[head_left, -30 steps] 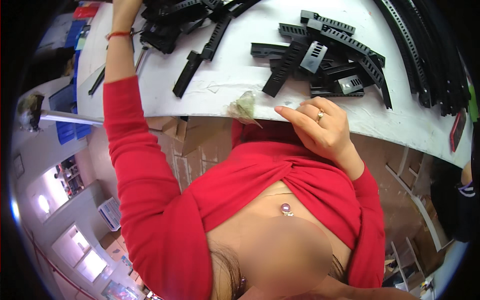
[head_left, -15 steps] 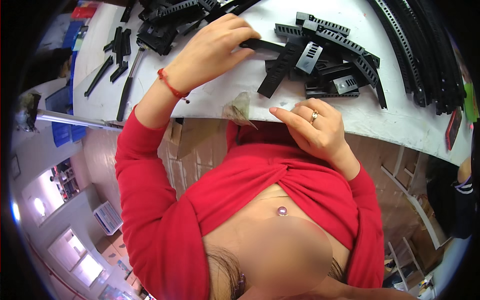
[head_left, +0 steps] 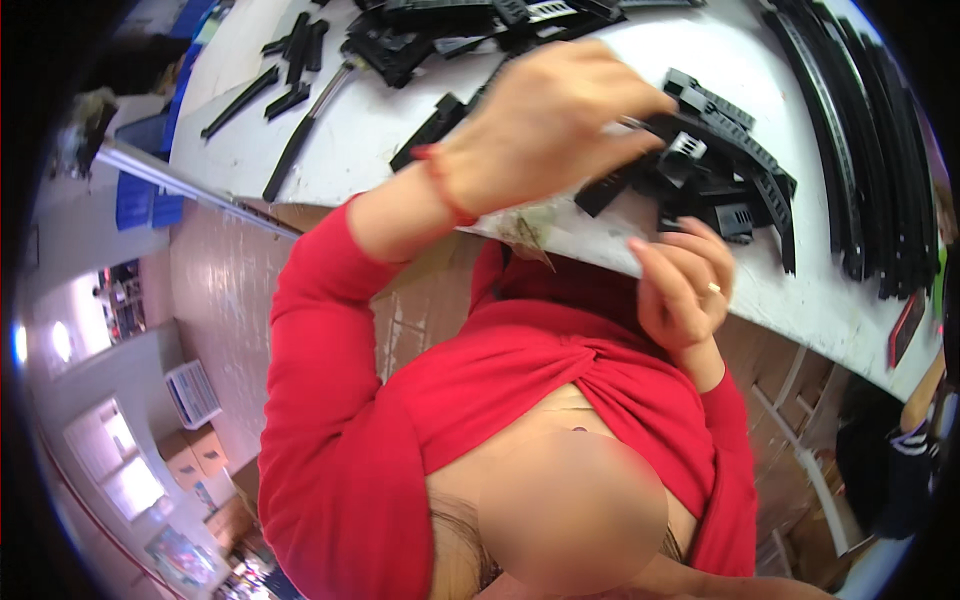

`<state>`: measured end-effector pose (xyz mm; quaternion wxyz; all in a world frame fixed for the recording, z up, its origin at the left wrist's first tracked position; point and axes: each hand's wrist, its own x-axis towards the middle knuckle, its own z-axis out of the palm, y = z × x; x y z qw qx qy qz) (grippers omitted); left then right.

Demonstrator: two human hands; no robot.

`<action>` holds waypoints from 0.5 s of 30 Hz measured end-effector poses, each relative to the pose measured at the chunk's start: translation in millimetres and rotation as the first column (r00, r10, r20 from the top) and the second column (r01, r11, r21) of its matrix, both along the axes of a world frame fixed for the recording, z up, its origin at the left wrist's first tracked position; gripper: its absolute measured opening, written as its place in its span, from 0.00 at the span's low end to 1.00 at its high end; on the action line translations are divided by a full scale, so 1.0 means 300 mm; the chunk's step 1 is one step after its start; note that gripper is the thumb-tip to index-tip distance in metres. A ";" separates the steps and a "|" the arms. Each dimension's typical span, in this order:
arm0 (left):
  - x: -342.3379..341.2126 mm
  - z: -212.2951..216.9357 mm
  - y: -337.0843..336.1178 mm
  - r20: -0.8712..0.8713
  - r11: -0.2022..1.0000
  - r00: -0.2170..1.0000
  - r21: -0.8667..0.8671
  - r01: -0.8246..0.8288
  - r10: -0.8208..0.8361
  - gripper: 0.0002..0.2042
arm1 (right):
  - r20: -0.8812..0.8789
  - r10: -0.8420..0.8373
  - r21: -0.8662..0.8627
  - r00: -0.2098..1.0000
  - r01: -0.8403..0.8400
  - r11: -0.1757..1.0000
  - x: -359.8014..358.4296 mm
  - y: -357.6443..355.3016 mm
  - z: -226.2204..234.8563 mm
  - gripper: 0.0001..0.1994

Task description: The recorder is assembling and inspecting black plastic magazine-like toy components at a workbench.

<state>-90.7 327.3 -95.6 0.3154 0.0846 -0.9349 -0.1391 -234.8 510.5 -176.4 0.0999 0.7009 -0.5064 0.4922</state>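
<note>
My left hand (head_left: 560,125), with a red cord bracelet at its wrist, reaches over the table to the left side of a pile of black slotted plastic pieces (head_left: 765,185). Thumb and forefinger close around the end of a black plastic piece (head_left: 660,126); motion blurs the grip. My right hand (head_left: 690,285), a ring on one finger, hovers at the table's front edge just below the pile. Its fingers are half bent and apart, with nothing visible in them. Another black piece (head_left: 428,132) lies left of my left hand, partly hidden by it.
A heap of black parts (head_left: 440,20) lies at the back. A long-handled tool (head_left: 292,155) and several short black pieces (head_left: 240,103) are at the left. Long black strips (head_left: 850,150) are bundled on the right. A clear plastic scrap (head_left: 527,228) hangs over the front edge.
The view has shifted. My left hand has moved right, closer to the pile. My right hand has risen slightly toward the table edge, and its fingers have spread a little.
</note>
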 end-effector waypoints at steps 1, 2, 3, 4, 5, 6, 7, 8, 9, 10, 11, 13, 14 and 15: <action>-0.039 -0.017 0.014 0.009 0.999 1.000 -0.050 0.005 -0.005 0.18 | -0.015 -0.079 0.034 0.997 0.079 0.996 -0.007 0.016 0.002 0.18; -0.073 -0.031 0.034 -0.038 0.996 0.999 -0.081 -0.037 0.034 0.18 | -0.028 -0.171 0.039 0.985 0.172 0.984 -0.009 0.015 -0.004 0.19; -0.083 -0.036 0.046 -0.084 0.991 0.994 -0.112 -0.079 0.070 0.18 | -0.040 -0.262 0.043 0.964 0.264 0.964 -0.007 0.008 -0.009 0.20; -0.073 -0.028 0.043 -0.087 0.990 0.993 -0.113 -0.087 0.077 0.18 | -0.042 -0.255 0.041 0.966 0.257 0.966 -0.004 0.002 -0.004 0.20; -0.053 -0.010 0.036 -0.099 0.993 0.991 -0.060 -0.099 0.093 0.17 | -0.024 -0.316 0.113 0.949 0.316 0.942 0.005 -0.001 0.009 0.20; -0.024 0.004 0.027 -0.107 0.994 0.988 -0.007 -0.110 0.108 0.16 | -0.008 -0.377 0.187 0.926 0.372 0.909 0.010 -0.002 0.015 0.21; 0.020 0.002 -0.004 -0.100 0.983 0.979 -0.027 -0.180 0.177 0.12 | -0.011 -0.393 0.192 0.919 0.388 0.902 0.011 -0.002 0.011 0.21; 0.081 0.009 -0.039 -0.032 0.963 0.963 -0.032 -0.268 0.267 0.07 | -0.033 -0.379 0.194 0.925 0.378 0.905 0.011 -0.002 0.010 0.21; 0.143 0.015 -0.062 0.051 0.933 0.932 -0.044 -0.358 0.360 0.06 | -0.052 -0.361 0.197 0.931 0.364 0.910 0.013 -0.005 0.004 0.20; 0.203 0.027 -0.059 0.165 0.885 0.872 -0.013 -0.466 0.461 0.06 | -0.057 -0.351 0.179 0.935 0.355 0.917 0.019 -0.011 0.001 0.19; 0.255 0.020 -0.064 0.218 0.856 0.836 0.009 -0.517 0.503 0.07 | -0.066 -0.341 0.162 0.938 0.347 0.924 0.025 -0.016 0.000 0.18; 0.309 -0.024 -0.049 0.220 0.823 0.794 -0.097 -0.560 0.566 0.10 | -0.080 -0.316 0.129 0.945 0.324 0.937 0.031 -0.022 -0.005 0.17; 0.309 -0.047 -0.043 0.225 0.826 0.796 -0.095 -0.556 0.562 0.10 | -0.089 -0.317 0.128 0.944 0.327 0.936 0.034 -0.022 -0.004 0.17; 0.305 -0.068 -0.037 0.202 0.807 0.782 -0.178 -0.563 0.590 0.12 | -0.089 -0.321 0.132 0.943 0.331 0.934 0.034 -0.021 -0.003 0.17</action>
